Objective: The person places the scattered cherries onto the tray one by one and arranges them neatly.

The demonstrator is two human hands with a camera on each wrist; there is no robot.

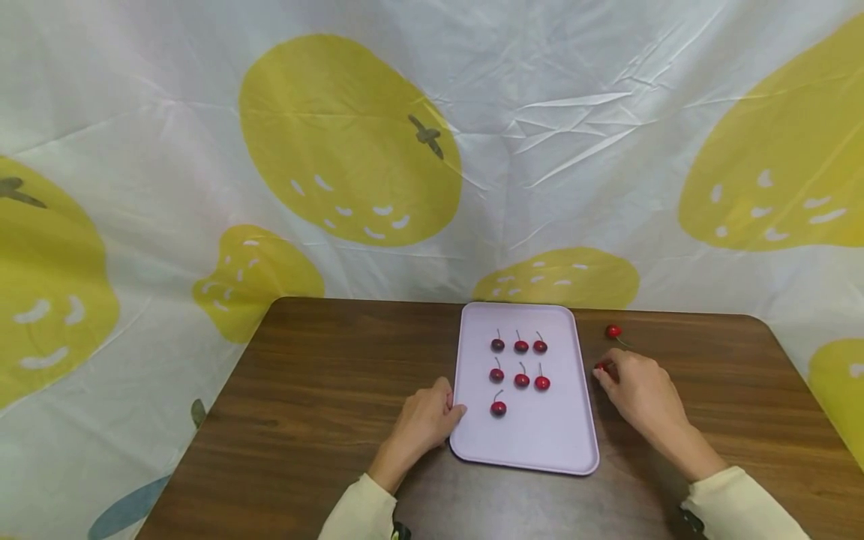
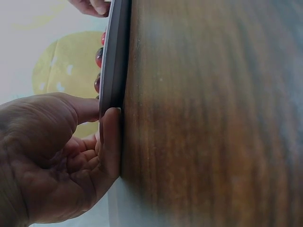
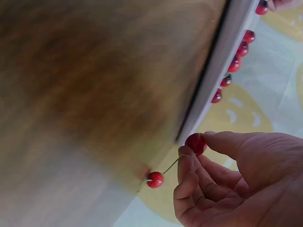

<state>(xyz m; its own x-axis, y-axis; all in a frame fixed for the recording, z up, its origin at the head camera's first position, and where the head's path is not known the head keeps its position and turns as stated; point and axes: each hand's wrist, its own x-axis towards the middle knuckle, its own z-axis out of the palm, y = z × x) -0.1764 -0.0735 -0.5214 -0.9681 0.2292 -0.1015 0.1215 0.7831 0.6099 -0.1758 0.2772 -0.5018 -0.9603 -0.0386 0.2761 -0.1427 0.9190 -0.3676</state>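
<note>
My right hand (image 1: 641, 391) pinches a red cherry (image 3: 196, 143) between thumb and fingers, just off the right edge of the lilac tray (image 1: 523, 445). Its thin stem trails past the fingers in the right wrist view. My left hand (image 1: 424, 417) grips the tray's left rim, thumb on top and a finger against the outer side, as the left wrist view shows. On the tray, several cherries lie in rows with stems pointing away: two rows of three, then a single cherry (image 1: 498, 409) at the left of the nearest row. Another cherry (image 1: 613, 331) lies on the table beyond my right hand.
The brown wooden table (image 1: 324, 390) extends on both sides of the tray. Behind it hangs a pale cloth (image 1: 540, 187) printed with large yellow fruits, reaching down to the table's back edge.
</note>
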